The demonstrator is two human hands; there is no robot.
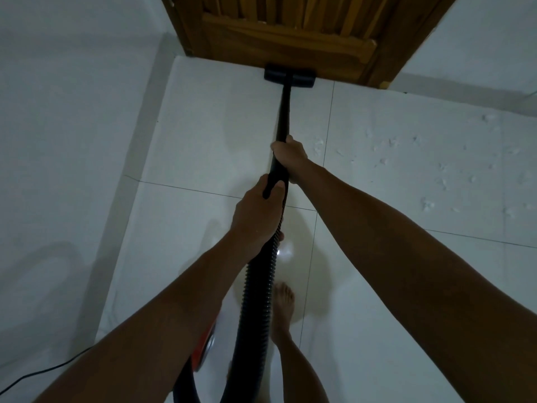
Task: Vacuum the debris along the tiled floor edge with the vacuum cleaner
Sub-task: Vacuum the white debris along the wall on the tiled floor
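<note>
The vacuum wand (284,112) runs straight away from the person, its floor nozzle (290,75) lying crosswise against the wooden door (290,33). The right hand (290,155) grips the wand; the left hand (258,213) grips the handle end above the ribbed hose (258,286).

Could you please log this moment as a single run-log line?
hands: left hand and right hand grip vacuum wand | floor nozzle: at wooden door base | debris: on tiles, right

I note the floor head (290,74) against the door (286,39) ahead; debris (430,170) lies right, canister (200,353) behind-left.
</note>
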